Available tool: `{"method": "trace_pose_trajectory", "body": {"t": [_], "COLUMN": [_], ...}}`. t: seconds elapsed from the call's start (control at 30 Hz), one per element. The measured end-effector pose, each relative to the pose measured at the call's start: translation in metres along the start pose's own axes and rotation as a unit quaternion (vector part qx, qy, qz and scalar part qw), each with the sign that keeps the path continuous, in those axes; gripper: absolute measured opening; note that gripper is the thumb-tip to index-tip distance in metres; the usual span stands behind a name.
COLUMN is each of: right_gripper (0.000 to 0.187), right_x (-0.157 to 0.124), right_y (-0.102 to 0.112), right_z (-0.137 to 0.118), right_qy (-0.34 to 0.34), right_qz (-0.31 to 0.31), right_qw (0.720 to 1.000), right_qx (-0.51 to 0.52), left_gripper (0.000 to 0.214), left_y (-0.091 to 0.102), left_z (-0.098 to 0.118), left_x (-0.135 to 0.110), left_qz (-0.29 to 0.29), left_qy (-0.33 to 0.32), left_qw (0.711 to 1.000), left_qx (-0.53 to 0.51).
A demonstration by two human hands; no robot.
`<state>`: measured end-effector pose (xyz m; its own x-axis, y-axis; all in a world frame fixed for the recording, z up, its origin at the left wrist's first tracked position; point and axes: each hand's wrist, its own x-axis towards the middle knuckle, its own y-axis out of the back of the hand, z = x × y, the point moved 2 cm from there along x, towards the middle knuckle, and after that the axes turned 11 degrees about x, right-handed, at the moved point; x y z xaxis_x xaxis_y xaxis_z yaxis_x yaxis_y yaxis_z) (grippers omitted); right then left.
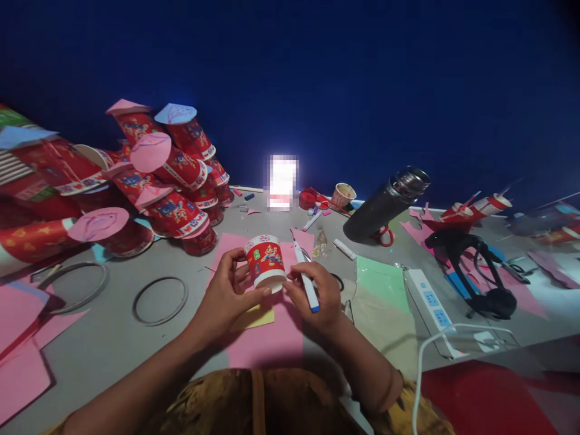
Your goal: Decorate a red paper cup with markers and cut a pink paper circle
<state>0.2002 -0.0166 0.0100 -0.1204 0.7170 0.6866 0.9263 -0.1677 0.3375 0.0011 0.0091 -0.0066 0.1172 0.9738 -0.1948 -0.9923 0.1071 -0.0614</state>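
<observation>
My left hand (pixel 233 281) is closed around a red printed paper cup (pixel 267 261), fingers on its left side and thumb along the lower rim. The cup is tilted over pink paper, its white rim toward me. In my right hand (pixel 321 290) is a white marker (pixel 307 281) with a blue end pointing down and a thin tip pointing up. The right fingertips come up to the cup's lower right edge; whether they press on it is unclear. Below both hands lie the pink paper sheet (pixel 265 347) and a yellow piece of paper (pixel 256 318).
Stacked red cups with paper cone tops (pixel 176 211) crowd the left, near two grey rings (pixel 160 300). A black thermos (pixel 385 202), a power strip (pixel 432 308), a white cable (pixel 419 374) and a black headset (pixel 480 278) occupy the right. A glowing, blurred-out screen (pixel 281 181) stands at the back.
</observation>
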Motion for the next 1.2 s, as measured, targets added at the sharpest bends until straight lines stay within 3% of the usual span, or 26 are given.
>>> {"method": "trace_pose_trajectory", "body": {"t": [0.17,0.27,0.4,0.53,0.7,0.8,0.87,0.97,1.2], "right_gripper": [0.043,0.053,0.046,0.030,0.022,0.021,0.020,0.019,0.019], "right_x": [-0.002,-0.004,-0.004,0.001,0.003,0.002,0.002,0.002,0.003], "right_y": [0.003,0.002,0.002,0.007,0.007,0.006,0.006,0.008,0.009], "right_z": [0.010,0.018,0.022,0.018,0.013,0.011,0.012,0.015,0.019], "right_qy": [-0.056,-0.095,-0.136,-0.131,-0.177,-0.194,-0.205,-0.232,-0.259], "right_qz": [0.027,0.035,0.047,0.070,0.071,0.091,0.118,0.144,0.132], "right_qw": [0.996,0.990,0.982,0.982,0.968,0.962,0.956,0.940,0.934], "right_qx": [0.062,0.101,0.121,0.117,0.165,0.171,0.176,0.203,0.208], "left_gripper": [0.081,0.070,0.054,0.057,0.064,0.065,0.064,0.067,0.085], "left_y": [0.002,0.001,0.001,0.002,-0.007,-0.016,-0.018,-0.015,0.000], "left_z": [0.009,0.009,0.005,0.005,0.007,0.006,0.006,0.010,0.015], "left_x": [-0.007,-0.009,-0.006,-0.003,-0.005,-0.008,-0.010,-0.011,-0.006], "left_qz": [-0.054,-0.136,-0.209,-0.255,-0.214,-0.235,-0.229,-0.171,-0.102], "left_qy": [0.041,0.118,0.188,0.208,0.216,0.221,0.200,0.149,0.063], "left_qw": [0.991,0.953,0.893,0.870,0.879,0.881,0.895,0.929,0.982], "left_qx": [-0.112,-0.244,-0.351,-0.368,-0.368,-0.347,-0.325,-0.292,-0.149]}}
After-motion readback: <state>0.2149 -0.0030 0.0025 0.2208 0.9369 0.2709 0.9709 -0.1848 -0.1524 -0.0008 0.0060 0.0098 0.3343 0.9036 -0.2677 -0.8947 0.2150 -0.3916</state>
